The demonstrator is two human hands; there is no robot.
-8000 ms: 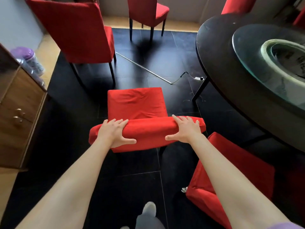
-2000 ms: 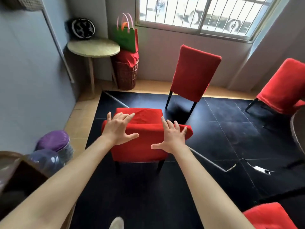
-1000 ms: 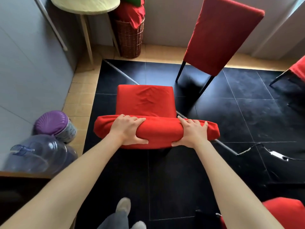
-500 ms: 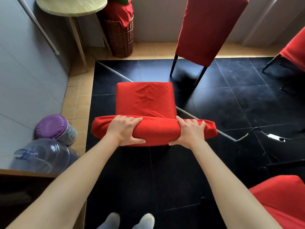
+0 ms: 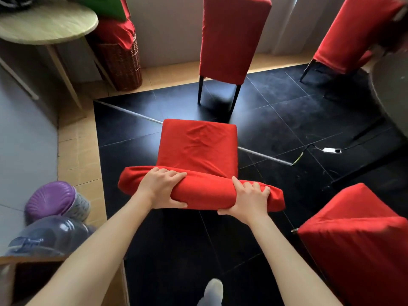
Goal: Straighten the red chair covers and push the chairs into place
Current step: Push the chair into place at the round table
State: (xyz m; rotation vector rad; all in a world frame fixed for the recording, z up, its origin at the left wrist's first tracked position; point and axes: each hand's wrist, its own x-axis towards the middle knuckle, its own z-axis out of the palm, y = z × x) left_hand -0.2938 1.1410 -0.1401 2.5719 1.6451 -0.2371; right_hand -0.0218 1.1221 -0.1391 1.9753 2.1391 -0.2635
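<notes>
Your left hand (image 5: 161, 188) and right hand (image 5: 247, 198) both grip the top of the chair (image 5: 198, 151), fingers curled over its cover (image 5: 203, 193).

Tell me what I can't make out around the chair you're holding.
Head view only:
- Legs of the held chair: hidden under its seat and backrest.
- Dark table: cut off by the right edge.
- Near chair: cut by the lower right edge.
- Left hand and right hand: palms hidden against the cover.
</notes>
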